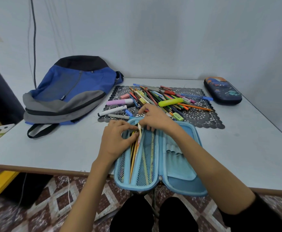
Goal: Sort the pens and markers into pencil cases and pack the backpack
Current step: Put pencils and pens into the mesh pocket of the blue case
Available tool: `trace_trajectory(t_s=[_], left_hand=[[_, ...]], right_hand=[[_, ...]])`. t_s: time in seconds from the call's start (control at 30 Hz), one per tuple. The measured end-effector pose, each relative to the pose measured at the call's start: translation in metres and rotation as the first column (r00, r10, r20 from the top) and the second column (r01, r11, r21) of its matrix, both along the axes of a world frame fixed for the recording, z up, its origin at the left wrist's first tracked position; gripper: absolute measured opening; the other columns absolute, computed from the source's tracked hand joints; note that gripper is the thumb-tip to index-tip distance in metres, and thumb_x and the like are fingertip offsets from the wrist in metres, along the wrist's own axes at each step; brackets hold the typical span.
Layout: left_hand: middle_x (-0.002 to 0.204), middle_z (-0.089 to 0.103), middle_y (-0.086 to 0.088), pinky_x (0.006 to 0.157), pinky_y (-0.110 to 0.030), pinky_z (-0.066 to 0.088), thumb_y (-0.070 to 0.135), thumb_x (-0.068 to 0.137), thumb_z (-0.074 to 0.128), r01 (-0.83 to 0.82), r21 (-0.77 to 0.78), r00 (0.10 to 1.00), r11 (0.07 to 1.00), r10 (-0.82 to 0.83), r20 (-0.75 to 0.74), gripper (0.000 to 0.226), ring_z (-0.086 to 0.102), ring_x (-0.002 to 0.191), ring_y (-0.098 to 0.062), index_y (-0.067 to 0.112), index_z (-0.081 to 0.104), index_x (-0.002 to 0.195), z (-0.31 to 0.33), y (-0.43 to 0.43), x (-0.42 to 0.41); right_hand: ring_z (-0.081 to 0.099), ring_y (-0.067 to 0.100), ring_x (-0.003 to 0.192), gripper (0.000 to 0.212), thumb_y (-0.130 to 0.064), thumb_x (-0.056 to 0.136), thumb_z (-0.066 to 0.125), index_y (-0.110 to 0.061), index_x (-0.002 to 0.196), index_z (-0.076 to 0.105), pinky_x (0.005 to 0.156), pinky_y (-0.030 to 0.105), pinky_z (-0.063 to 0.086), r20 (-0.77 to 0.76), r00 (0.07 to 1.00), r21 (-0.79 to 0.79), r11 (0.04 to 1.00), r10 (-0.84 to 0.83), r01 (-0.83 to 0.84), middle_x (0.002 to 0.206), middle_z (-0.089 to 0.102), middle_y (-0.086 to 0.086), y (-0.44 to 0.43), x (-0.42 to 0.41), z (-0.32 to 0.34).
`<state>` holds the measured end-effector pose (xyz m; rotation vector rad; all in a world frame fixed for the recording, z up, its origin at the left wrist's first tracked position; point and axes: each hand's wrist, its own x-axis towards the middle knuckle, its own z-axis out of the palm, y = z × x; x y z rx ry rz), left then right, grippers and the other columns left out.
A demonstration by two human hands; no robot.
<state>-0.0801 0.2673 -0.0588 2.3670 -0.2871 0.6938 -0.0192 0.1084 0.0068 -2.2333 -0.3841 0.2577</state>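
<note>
Left hand (117, 141) pinches the pencils (133, 153) inside the open blue pencil case (180, 166) on the bench (53, 148); right hand (156, 118) has its grip clamped on their tips.

Both hands, left (116, 139) and right (155, 117), work at the open blue case (182, 164), seemingly pinching pencils (135, 148) in its mesh pocket.

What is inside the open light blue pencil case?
The light blue pencil case holds yellow and dark pencils in its mesh pockets. The left hand and right hand cover their top ends.
</note>
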Motion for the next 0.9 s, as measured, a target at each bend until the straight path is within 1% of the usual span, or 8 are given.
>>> trace_trajectory(t_s=[0.13, 0.27, 0.33, 0.43, 0.53, 0.67, 0.77, 0.9], left_hand=[[0.095, 0.067, 0.007, 0.080, -0.036, 0.040, 0.056, 0.074, 0.052, 0.004, -0.024, 1.000, 1.000, -0.004, -0.015, 0.041, 0.049, 0.093, -0.019, 0.030, 0.074, 0.096, 0.001, -0.002, -0.001], [0.100, 0.065, 0.009, 0.079, -0.038, 0.041, 0.053, 0.079, 0.048, 0.025, 0.042, 1.000, 0.999, -0.025, -0.006, 0.041, 0.046, 0.093, -0.018, 0.033, 0.076, 0.100, 0.000, 0.000, 0.000], [0.108, 0.062, 0.008, 0.080, -0.040, 0.040, 0.051, 0.081, 0.046, 0.038, 0.085, 0.999, 0.996, -0.038, -0.001, 0.039, 0.045, 0.096, -0.019, 0.034, 0.076, 0.098, -0.002, 0.001, 0.002], [0.124, 0.056, 0.007, 0.084, -0.038, 0.033, 0.052, 0.083, 0.044, 0.064, 0.101, 0.998, 0.993, -0.061, -0.031, 0.040, 0.044, 0.109, -0.021, 0.034, 0.075, 0.100, -0.005, 0.001, 0.003], [0.132, 0.052, 0.007, 0.088, -0.037, 0.028, 0.053, 0.082, 0.043, 0.098, 0.093, 0.994, 0.991, -0.092, -0.060, 0.041, 0.040, 0.119, -0.021, 0.033, 0.074, 0.101, -0.006, 0.000, 0.004], [0.136, 0.051, 0.004, 0.091, -0.037, 0.027, 0.050, 0.081, 0.043, 0.116, 0.106, 0.992, 0.988, -0.111, -0.055, 0.040, 0.038, 0.124, -0.023, 0.030, 0.073, 0.099, -0.006, 0.001, 0.007], [0.143, 0.047, 0.000, 0.099, -0.044, 0.031, 0.046, 0.084, 0.042, 0.151, 0.142, 0.986, 0.978, -0.140, -0.086, 0.040, 0.035, 0.129, -0.026, 0.029, 0.072, 0.103, -0.010, 0.003, 0.012], [0.150, 0.042, -0.002, 0.106, -0.054, 0.029, 0.044, 0.088, 0.039, 0.204, 0.163, 0.975, 0.965, -0.185, -0.125, 0.044, 0.032, 0.135, -0.032, 0.026, 0.073, 0.110, -0.015, 0.007, 0.017]], right_hand=[[0.054, 0.019, 0.053, 0.031, -0.003, 0.077, 0.064, -0.010, 0.106, 0.054, 0.048, 0.031, 0.045, -0.041, 0.999, 0.057, 0.998, -0.013, 0.016, 0.070, 0.063, 0.013, 0.000, 0.000, 0.000], [0.051, 0.017, 0.047, 0.030, -0.001, 0.079, 0.063, -0.008, 0.106, 0.054, 0.044, 0.029, 0.042, -0.074, 0.997, 0.114, 0.993, -0.002, 0.010, 0.059, 0.060, 0.006, 0.000, -0.002, 0.000], [0.049, 0.014, 0.042, 0.029, 0.000, 0.079, 0.063, -0.008, 0.106, 0.054, 0.042, 0.027, 0.041, -0.092, 0.996, 0.141, 0.990, 0.000, 0.013, 0.055, 0.058, 0.003, -0.002, -0.002, 0.000], [0.048, 0.012, 0.039, 0.027, 0.001, 0.079, 0.062, -0.008, 0.103, 0.055, 0.041, 0.027, 0.040, -0.107, 0.994, 0.167, 0.986, 0.004, 0.014, 0.049, 0.057, -0.001, -0.003, -0.002, 0.000], [0.049, 0.013, 0.041, 0.026, 0.001, 0.079, 0.062, -0.010, 0.101, 0.056, 0.041, 0.026, 0.040, -0.116, 0.993, 0.178, 0.984, 0.010, 0.010, 0.050, 0.057, -0.001, -0.003, -0.002, 0.001], [0.049, 0.015, 0.043, 0.026, 0.001, 0.079, 0.062, -0.009, 0.102, 0.057, 0.041, 0.026, 0.039, -0.124, 0.992, 0.181, 0.984, 0.016, 0.007, 0.054, 0.058, 0.002, -0.003, -0.003, 0.001], [0.049, 0.015, 0.044, 0.026, 0.001, 0.080, 0.062, -0.009, 0.103, 0.058, 0.041, 0.026, 0.039, -0.124, 0.992, 0.185, 0.983, 0.026, -0.002, 0.056, 0.058, 0.003, -0.003, -0.003, 0.001], [0.049, 0.014, 0.043, 0.021, 0.002, 0.081, 0.059, -0.011, 0.098, 0.059, 0.041, 0.025, 0.040, -0.129, 0.991, 0.220, 0.975, 0.042, -0.012, 0.059, 0.057, 0.006, -0.005, -0.003, 0.002]])
